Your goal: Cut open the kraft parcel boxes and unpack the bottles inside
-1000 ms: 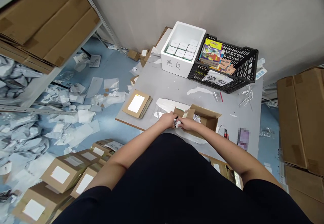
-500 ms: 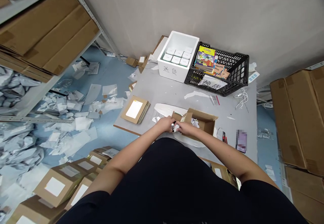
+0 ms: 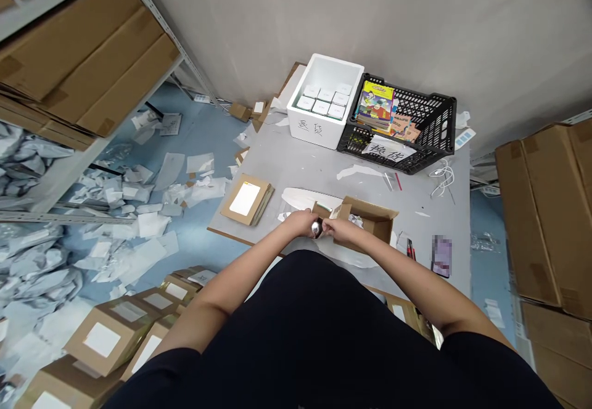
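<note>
My left hand (image 3: 305, 223) is closed round a small dark object with a shiny silver round end (image 3: 316, 228), near the table's front edge. Just to its right, my right hand (image 3: 337, 227) has its fingers pinched together at the object's side; whether they hold a part of it is too small to tell. An open cardboard box (image 3: 379, 227) lies right beside my right hand, with crumpled paper (image 3: 356, 220) inside. A small cardboard piece (image 3: 322, 210) shows just beyond my hands. White paper sheets (image 3: 305, 198) lie under and behind them.
On the grey table (image 3: 319, 171) are a stack of cardboard mailers (image 3: 245, 198), a white foam box (image 3: 319, 126) with small white boxes, a black crate (image 3: 419, 161) with books, a red-black cutter (image 3: 411, 250) and a phone (image 3: 441, 256). Cartons (image 3: 100, 338) stand at the lower left.
The silver round end now shows more fully in my left hand. The white material at my right fingers is no longer visible, and my right hand has shifted slightly.
</note>
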A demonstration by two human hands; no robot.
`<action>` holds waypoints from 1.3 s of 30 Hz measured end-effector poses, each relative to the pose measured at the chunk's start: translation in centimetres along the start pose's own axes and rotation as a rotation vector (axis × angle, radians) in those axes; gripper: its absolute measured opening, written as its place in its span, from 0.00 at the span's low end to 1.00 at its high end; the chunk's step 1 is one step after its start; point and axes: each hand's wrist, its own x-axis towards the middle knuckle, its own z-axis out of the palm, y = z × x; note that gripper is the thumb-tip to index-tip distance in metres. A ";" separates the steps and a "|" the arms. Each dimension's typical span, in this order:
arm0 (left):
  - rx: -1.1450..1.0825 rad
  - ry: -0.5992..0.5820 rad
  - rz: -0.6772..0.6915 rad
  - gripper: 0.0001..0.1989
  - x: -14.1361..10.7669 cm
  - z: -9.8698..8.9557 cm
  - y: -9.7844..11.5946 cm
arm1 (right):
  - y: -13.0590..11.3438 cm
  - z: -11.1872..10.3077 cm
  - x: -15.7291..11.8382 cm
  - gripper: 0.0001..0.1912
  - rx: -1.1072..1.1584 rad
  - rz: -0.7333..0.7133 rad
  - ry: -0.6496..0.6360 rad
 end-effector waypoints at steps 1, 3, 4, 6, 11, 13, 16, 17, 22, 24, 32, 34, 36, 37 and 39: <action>-0.015 -0.001 0.017 0.25 0.0 0.0 -0.1 | -0.1 -0.1 -0.2 0.10 -0.028 -0.001 -0.001; -0.057 0.004 0.054 0.22 0.0 0.2 -0.3 | -0.7 -0.2 -0.7 0.15 -0.116 0.040 0.025; -0.081 0.014 0.065 0.21 -0.1 0.3 -0.4 | -1.1 -0.3 -0.9 0.18 -0.168 0.077 0.059; -0.131 0.051 0.061 0.18 -0.3 0.7 -0.6 | -1.9 -0.3 -1.2 0.23 -0.253 0.150 0.150; -0.302 0.212 -0.045 0.17 -1.0 2.1 -1.0 | -3.0 0.1 -1.1 0.16 -0.223 0.192 0.263; -0.391 0.265 -0.075 0.17 -1.3 2.6 -1.2 | -3.0 0.3 -0.9 0.21 -0.161 0.172 0.269; -0.531 0.341 -0.083 0.18 -1.6 3.2 -1.3 | -3.0 0.8 -0.5 0.30 -0.103 0.174 0.261; -0.571 0.359 -0.086 0.19 -1.7 3.3 -1.3 | -3.0 1.0 -0.4 0.32 -0.097 0.169 0.266; -0.724 0.367 -0.190 0.23 -1.9 4.5 -1.2 | -3.0 2.0 -0.2 0.32 -0.105 0.107 0.317; -0.801 0.396 -0.251 0.27 -1.8 5.1 -1.2 | -2.8 2.2 -0.1 0.33 -0.101 0.102 0.301; -1.019 0.436 -0.215 0.22 -1.4 5.9 -0.7 | -2.9 2.9 0.8 0.35 -0.164 0.175 0.293; -1.023 0.442 -0.228 0.21 -1.3 6.0 -0.6 | -2.7 3.2 1.0 0.30 -0.172 0.148 0.347; -1.007 0.475 -0.270 0.20 -1.2 6.3 -0.4 | -2.4 3.3 1.0 0.29 -0.158 0.086 0.384; -1.003 0.498 -0.297 0.19 -1.2 6.5 -0.3 | -2.2 3.2 0.9 0.29 -0.139 0.049 0.389; -1.020 0.536 -0.330 0.18 -1.0 6.8 -0.1 | -1.9 2.9 0.7 0.30 -0.086 -0.018 0.387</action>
